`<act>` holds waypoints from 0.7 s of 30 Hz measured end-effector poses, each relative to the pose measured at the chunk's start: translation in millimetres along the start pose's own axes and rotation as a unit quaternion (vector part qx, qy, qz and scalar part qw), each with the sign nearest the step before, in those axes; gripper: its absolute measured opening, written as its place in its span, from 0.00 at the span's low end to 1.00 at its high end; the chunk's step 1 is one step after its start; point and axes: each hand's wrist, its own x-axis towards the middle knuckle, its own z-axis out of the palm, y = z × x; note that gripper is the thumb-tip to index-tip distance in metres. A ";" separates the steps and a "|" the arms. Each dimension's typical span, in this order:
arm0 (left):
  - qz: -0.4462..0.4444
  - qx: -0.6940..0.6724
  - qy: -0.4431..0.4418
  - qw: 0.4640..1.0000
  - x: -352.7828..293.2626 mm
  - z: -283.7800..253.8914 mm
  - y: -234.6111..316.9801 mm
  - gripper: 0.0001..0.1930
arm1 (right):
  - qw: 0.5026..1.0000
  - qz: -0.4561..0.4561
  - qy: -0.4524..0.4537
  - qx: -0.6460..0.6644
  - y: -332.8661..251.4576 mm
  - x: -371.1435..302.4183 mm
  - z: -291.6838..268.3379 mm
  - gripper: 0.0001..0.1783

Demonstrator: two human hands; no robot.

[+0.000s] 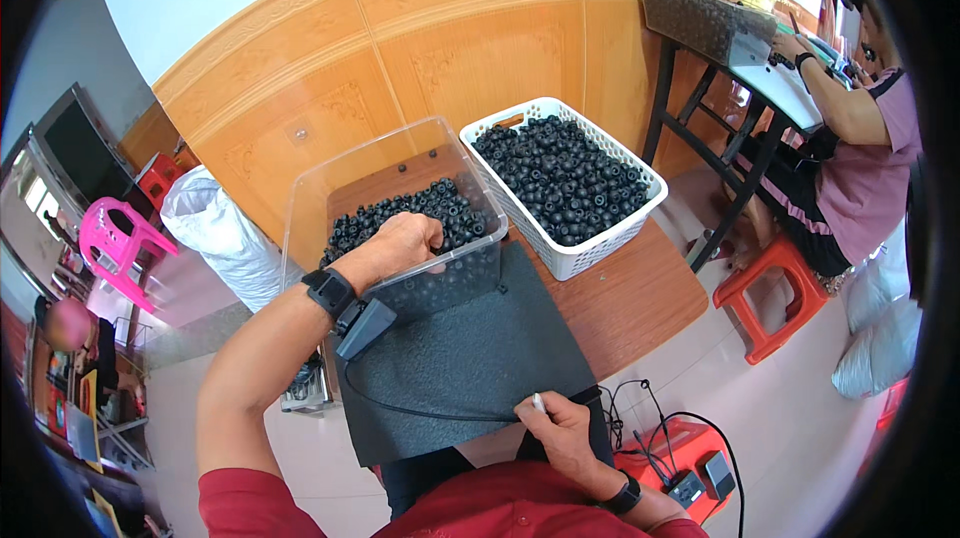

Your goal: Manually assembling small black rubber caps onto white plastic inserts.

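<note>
My left hand [405, 241] reaches over the near wall of a clear plastic bin [300, 228], into black round parts with holes [375, 223]. Its fingers are curled, and whatever they grip is hidden. Around that wrist are a dark band and a small grey box-like device [366, 328] with a black cable. My right hand [565, 435] is closed near the right front edge of a dark foam mat [450, 368]. A slim white-tipped thing [539, 402] pokes up from its fingers; the rest of it is covered. The cable passes close to this hand.
A white perforated basket [590, 260] heaped with similar black parts stands beside the bin on a wooden table [640, 308]. Cables and adapters lie on a red stool [680, 448] at the lower right. Another person [865, 138] sits working at a second table. A white sack [225, 238] stands left.
</note>
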 end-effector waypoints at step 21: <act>-0.026 -0.451 0.173 0.875 -74.4 -43.5 42.6 0.11 | 0.999 -0.033 -0.015 -0.014 -10.5 -3.1 7.5 0.08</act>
